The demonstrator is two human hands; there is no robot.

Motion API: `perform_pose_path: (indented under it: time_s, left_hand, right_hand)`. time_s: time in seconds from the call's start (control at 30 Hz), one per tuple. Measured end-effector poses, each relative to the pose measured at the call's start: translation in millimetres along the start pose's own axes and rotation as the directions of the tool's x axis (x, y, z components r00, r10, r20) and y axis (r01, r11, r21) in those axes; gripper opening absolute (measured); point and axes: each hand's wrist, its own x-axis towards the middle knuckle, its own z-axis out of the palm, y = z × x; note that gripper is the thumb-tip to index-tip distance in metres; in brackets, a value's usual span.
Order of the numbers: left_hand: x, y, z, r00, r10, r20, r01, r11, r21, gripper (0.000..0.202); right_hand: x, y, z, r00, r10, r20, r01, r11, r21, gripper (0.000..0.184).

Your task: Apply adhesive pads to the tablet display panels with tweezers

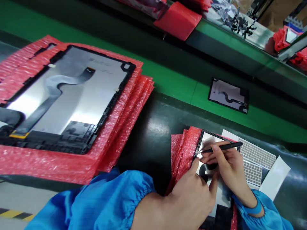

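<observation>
My right hand (229, 164) is closed on black tweezers (223, 147), their tips at the left edge of a display panel (222, 195). A tiny white piece lies at the tips; I cannot tell whether they grip it. My left hand (189, 195) lies over the panel's lower left part, its index fingertip at the frame edge beside the tweezer tips and its thumb apart. Its other fingers are partly hidden. The panel has a silvery back, a black frame and a dark curved ribbon cable, and rests on red bubble-wrap sleeves (188, 150).
Left, a larger-looking display panel (79, 92) tops a stack of red bubble-wrap sleeves (127, 127). Another panel (227, 94) lies on the green strip behind. Sticker sheets (259, 153) and a white strip (274, 179) lie at right. A shelf (216, 28) above holds red bags and black parts.
</observation>
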Motion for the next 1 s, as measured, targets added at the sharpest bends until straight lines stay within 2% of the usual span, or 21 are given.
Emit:
perform_pose_path:
  time_s: [0.2, 0.47, 0.6, 0.8, 0.87, 0.93, 0.97, 1.0]
  left_hand:
    - [1.4, -8.7, -10.1, 0.999, 0.017, 0.040, -0.016, 0.999, -0.029, 0.072]
    - [-2.2, -17.4, -6.8, 0.994, -0.005, -0.107, -0.008, 0.992, -0.124, 0.081]
    - [-2.5, -21.1, -10.4, 0.992, -0.010, -0.123, -0.001, 0.996, -0.090, 0.088]
    - [2.9, -24.1, 0.6, 0.990, -0.019, -0.138, -0.015, 0.971, -0.238, 0.109]
    - [1.4, -27.3, -3.3, 0.984, 0.014, -0.179, -0.059, 0.967, -0.249, 0.097]
    - [-4.0, -31.9, -11.2, 0.974, 0.006, -0.228, -0.077, 0.950, -0.302, 0.062]
    - [-8.3, -34.6, -15.0, 0.970, -0.050, -0.238, -0.035, 0.939, -0.341, 0.043]
    - [-13.2, -37.5, -17.8, 0.962, -0.151, -0.226, 0.057, 0.925, -0.377, 0.032]
  right_hand:
    - [0.0, 3.2, -0.3, 1.000, -0.004, -0.010, 0.004, 1.000, 0.001, 0.036]
    - [0.6, 4.3, 0.4, 1.000, 0.018, 0.007, -0.018, 1.000, 0.010, 0.035]
    - [3.0, 5.8, 1.1, 0.999, 0.037, 0.002, -0.037, 0.999, 0.032, 0.035]
    - [3.5, 4.5, 0.1, 0.999, 0.018, -0.029, -0.014, 0.989, 0.145, 0.038]
    - [-1.6, 2.9, -6.6, 0.996, -0.040, -0.083, 0.055, 0.981, 0.188, 0.037]
    - [-9.7, 3.8, -17.9, 0.981, -0.096, -0.166, 0.130, 0.970, 0.207, 0.035]
    - [-14.2, 5.9, -24.5, 0.972, -0.117, -0.205, 0.159, 0.966, 0.202, 0.033]
    - [-18.6, 9.3, -31.3, 0.963, -0.130, -0.237, 0.177, 0.965, 0.191, 0.032]
